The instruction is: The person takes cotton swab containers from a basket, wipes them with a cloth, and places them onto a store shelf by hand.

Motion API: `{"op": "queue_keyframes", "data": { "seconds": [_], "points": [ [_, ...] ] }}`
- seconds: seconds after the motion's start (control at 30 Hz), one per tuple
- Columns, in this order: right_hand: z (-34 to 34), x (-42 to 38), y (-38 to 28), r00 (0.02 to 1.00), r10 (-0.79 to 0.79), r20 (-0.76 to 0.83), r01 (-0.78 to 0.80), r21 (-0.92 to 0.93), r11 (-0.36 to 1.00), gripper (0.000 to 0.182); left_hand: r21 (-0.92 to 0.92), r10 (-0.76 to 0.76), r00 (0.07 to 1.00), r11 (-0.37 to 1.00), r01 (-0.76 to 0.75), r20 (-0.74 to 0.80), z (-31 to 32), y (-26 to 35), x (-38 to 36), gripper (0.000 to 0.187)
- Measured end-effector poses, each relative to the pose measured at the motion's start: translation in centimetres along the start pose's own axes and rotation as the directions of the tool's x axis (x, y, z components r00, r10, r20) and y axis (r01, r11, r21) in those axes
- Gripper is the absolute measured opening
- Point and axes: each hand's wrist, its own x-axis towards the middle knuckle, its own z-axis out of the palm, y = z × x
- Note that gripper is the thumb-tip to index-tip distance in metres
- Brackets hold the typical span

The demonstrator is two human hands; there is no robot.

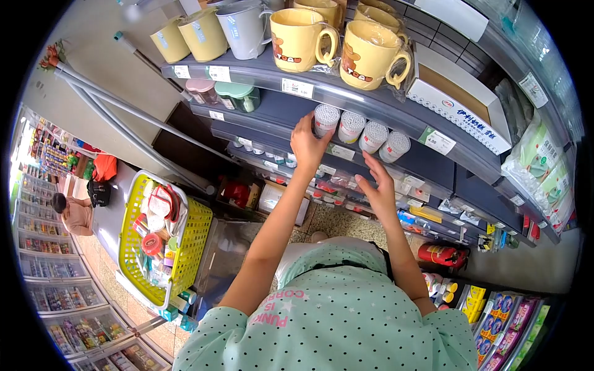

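Four clear round tubs packed with white-tipped sticks stand in a row on the second shelf. Around the leftmost tub (326, 120) are the thumb and fingers of my left hand (309, 143). Right of it stand the second tub (351, 127), the third tub (374, 136) and the end tub (395, 146). My right hand (378, 187) is just below the third tub, its fingers apart and nothing in it. A price tag (341, 152) is on the shelf edge between my hands.
Yellow mugs (374, 54) and a grey mug (243, 29) line the upper shelf (297, 80), beside an open white carton (458, 105). Pink and green containers (237, 95) sit at left. A yellow-green basket (195, 229) holds goods. A person (75, 213) is at far left, a fire extinguisher (442, 254) low right.
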Motion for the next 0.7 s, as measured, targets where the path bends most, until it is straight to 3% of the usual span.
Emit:
{"op": "queue_keyframes", "data": {
  "seconds": [0.3,0.43,0.57,0.7],
  "points": [
    [0.6,-0.1,-0.9,0.999,-0.004,0.042,0.003,0.021,1.000,0.057,0.004,0.027,0.999,1.000,-0.027,-0.029,-1.7,0.8,-2.7,0.081],
    [1.6,0.0,-2.7,0.994,-0.049,0.099,0.045,0.040,0.998,0.056,-0.046,-0.019,0.998,0.999,0.016,-0.059,-4.1,2.3,-4.4,0.075],
    [3.4,0.3,-4.6,0.973,-0.140,0.183,0.127,0.079,0.989,0.056,-0.096,0.017,0.985,0.995,-0.034,-0.170,-7.7,3.9,-6.1,0.064],
    [5.9,0.1,-7.2,0.948,-0.185,0.258,0.145,0.169,0.975,0.054,-0.057,-0.020,0.976,0.998,0.008,-0.218,-12.3,4.7,-7.3,0.054]
  ]
}}
